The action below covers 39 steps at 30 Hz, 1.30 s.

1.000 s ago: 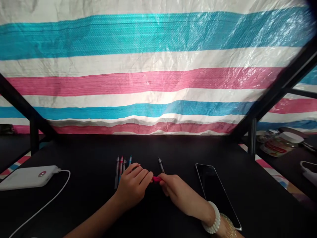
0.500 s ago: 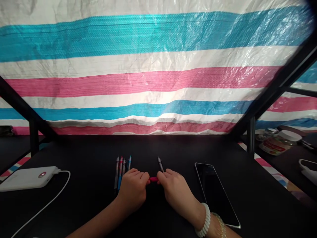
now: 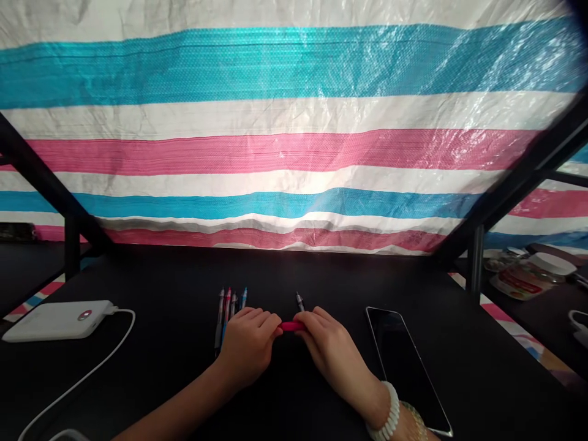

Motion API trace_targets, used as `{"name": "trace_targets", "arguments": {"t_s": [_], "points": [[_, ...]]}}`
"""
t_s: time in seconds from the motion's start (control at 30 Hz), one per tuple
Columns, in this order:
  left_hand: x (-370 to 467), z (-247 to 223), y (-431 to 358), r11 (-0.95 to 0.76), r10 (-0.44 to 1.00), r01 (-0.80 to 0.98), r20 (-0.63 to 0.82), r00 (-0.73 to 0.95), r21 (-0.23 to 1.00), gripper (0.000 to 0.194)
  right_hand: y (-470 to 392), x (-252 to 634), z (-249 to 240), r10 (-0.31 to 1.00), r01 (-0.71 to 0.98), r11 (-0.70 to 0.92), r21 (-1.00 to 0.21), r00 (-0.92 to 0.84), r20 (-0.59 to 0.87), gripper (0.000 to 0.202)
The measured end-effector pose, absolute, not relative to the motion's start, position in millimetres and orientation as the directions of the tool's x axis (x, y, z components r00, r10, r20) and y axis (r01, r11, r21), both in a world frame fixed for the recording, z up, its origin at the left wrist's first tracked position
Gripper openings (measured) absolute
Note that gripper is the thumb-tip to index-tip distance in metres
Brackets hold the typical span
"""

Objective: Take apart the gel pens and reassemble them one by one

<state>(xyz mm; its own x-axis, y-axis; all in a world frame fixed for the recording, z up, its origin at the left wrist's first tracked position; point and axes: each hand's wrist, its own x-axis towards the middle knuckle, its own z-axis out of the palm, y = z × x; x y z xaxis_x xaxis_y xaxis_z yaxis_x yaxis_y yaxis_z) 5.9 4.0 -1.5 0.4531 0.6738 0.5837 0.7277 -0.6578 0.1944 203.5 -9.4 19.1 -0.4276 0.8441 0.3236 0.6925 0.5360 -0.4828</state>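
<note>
A short red-pink tube-like piece lies level between my two hands, its ends hidden by the fingers. My left hand is closed round its left end. The fingertips of my right hand pinch its right end. Several pens lie side by side just beyond and left of my left hand, partly covered by it. A single dark pen points away from me, its near part hidden behind my right hand. White and clear coiled bands circle my right wrist.
On the black table a phone lies at the right and a white power bank with a cable at the left. Jars stand far right. Black frame bars and a striped sheet rise behind.
More of the red-pink piece shows between my hands. The fingers of my right hand have shifted on it, and both hands sit slightly higher in the picture. The view has moved a little.
</note>
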Motion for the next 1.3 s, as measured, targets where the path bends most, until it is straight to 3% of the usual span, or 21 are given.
{"name": "trace_targets", "arguments": {"t_s": [0.1,0.2,0.27,0.73,0.87,1.0,1.17,1.3], "points": [[5.4,1.2,6.6,-0.678,0.609,0.720,0.663,0.435,0.149,0.019,-8.8,208.3,24.3,0.926,0.566,0.362,-0.741,-0.307,0.218,0.018],[4.6,4.1,7.1,-0.702,0.554,0.703,0.708,0.439,0.114,0.016,-5.9,210.6,25.8,0.957,0.467,0.216,-0.857,-0.277,0.090,0.043],[4.4,5.0,6.4,-0.716,0.525,0.692,0.723,0.450,0.090,0.015,-3.5,210.5,24.1,0.965,0.420,0.165,-0.892,-0.256,0.057,0.048],[6.5,1.0,3.8,-0.703,0.563,0.700,0.698,0.442,0.124,0.021,-3.9,207.0,17.9,0.979,0.439,0.103,-0.893,-0.204,0.013,0.040],[7.4,-2.0,4.4,-0.694,0.585,0.706,0.681,0.441,0.139,0.022,-3.9,208.3,14.3,0.978,0.452,0.199,-0.870,-0.140,0.151,0.016],[7.2,0.5,6.7,-0.699,0.576,0.704,0.681,0.451,0.125,0.020,-2.4,208.7,15.5,0.978,0.407,0.206,-0.890,-0.115,0.174,0.012],[3.9,6.0,7.1,-0.694,0.548,0.716,0.705,0.450,0.083,0.015,0.2,209.7,19.7,0.987,0.276,0.093,-0.957,-0.151,0.052,0.030],[2.4,3.8,6.4,-0.697,0.538,0.711,0.721,0.437,0.090,0.017,2.5,212.1,19.8,0.984,0.293,0.041,-0.955,-0.176,-0.012,0.043]]}}
